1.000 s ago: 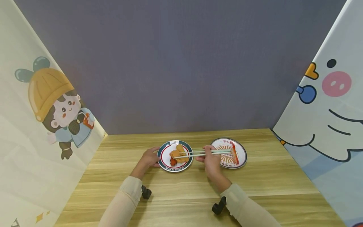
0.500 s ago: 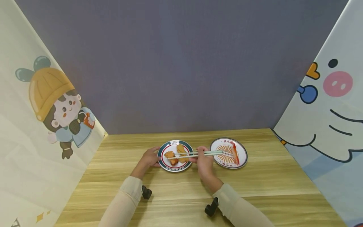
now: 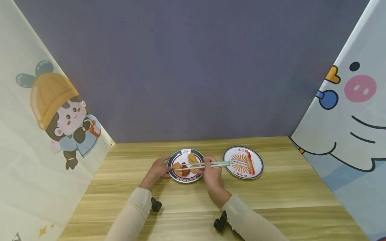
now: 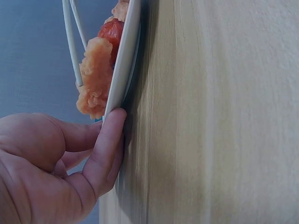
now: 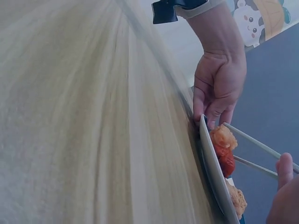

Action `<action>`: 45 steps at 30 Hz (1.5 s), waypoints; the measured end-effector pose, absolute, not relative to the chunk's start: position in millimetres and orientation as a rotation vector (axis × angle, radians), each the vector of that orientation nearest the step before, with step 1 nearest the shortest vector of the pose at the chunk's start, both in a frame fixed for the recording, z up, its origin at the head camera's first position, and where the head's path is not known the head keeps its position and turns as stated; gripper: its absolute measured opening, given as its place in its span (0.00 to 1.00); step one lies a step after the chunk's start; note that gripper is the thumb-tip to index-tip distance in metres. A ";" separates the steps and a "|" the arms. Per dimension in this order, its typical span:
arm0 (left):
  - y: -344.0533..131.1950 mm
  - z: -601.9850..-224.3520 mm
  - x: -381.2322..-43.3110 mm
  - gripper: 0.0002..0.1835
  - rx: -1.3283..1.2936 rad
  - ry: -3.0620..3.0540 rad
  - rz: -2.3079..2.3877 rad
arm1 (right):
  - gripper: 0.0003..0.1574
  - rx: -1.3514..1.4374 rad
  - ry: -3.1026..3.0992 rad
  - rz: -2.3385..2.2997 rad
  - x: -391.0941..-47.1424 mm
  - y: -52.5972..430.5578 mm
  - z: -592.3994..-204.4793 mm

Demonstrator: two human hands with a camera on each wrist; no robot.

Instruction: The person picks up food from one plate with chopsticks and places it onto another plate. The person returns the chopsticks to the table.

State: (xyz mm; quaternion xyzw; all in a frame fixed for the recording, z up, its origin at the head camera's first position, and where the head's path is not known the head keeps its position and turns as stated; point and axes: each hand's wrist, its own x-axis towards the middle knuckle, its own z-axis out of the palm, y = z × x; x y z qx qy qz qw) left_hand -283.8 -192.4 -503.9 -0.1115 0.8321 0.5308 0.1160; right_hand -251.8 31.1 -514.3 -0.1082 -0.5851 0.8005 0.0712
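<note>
My left hand (image 3: 159,167) grips the left rim of a green-rimmed plate (image 3: 181,179), thumb and fingertips at its edge in the left wrist view. In my right hand (image 3: 212,174) is a pair of pale chopsticks (image 3: 221,164), held over the plate from the right. Their tips are at an orange-brown fried piece (image 4: 95,77) near the left side; whether they clamp it cannot be told. Beside it lies a red piece (image 5: 225,161). Another golden fried piece (image 3: 192,159) sits on the plate's right half, partly behind the chopsticks.
A second white plate (image 3: 233,155) with a dark rim stands to the right, carrying a red-and-white shrimp-like piece (image 3: 250,163). The wooden table (image 3: 187,204) meets a grey panel (image 3: 193,83) behind and printed panels at both sides.
My right hand has moved left with the chopsticks. The orange-brown fried piece has shifted left on the plate, away from the golden one. My left hand stays at the rim.
</note>
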 end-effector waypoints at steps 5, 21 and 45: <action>-192.8 -504.0 -285.0 0.35 -0.329 2.439 1.561 | 0.17 -0.325 -1.696 2.442 -252.4 31.3 -512.6; -192.2 -505.4 -284.6 0.35 -0.311 2.461 1.552 | 0.13 -0.302 -1.593 2.492 -257.2 48.1 -506.3; -191.8 -508.1 -286.7 0.36 -0.345 2.464 1.518 | 0.13 -0.281 -1.471 2.449 -265.9 93.2 -505.0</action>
